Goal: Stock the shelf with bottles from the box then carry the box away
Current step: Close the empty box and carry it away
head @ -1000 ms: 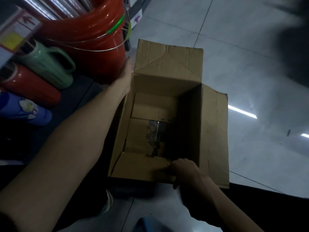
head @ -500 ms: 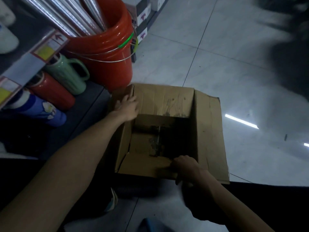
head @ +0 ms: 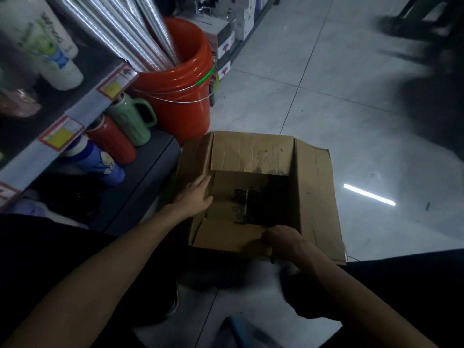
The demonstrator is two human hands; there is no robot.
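Box [head: 316,197] sits on the gray floor [head: 326,84], just beside the bottom shelf [head: 140,177]. Its top is open and the flaps are spread out. Inside, the brown bottom shows, with a dark smudge in the middle.

The left hand [head: 194,197] lies on the left flap. Its fingers are nearly straight and are not squeezing anything. The right hand [head: 282,241] is at the near side of the box. Its fingers are curled over the edge of the near flap and hold it.

On the bottom shelf, three things are close together in a row: a blue bottle [head: 100,164], a red bottle [head: 113,140] and a green jug [head: 131,119] with a big handle. Yellow price tags [head: 60,133] are stuck on the front of the shelf above them. A white bottle [head: 60,69] is on that upper shelf.

An orange bucket [head: 180,101] stands just past the green jug, behind the box. Long shiny rolls [head: 140,28] stick out of it, and a thin wire handle hangs across its front. Farther down the aisle are small white cartons [head: 226,46]. A bright stripe of light [head: 369,194] shines on the floor to the right of the box.
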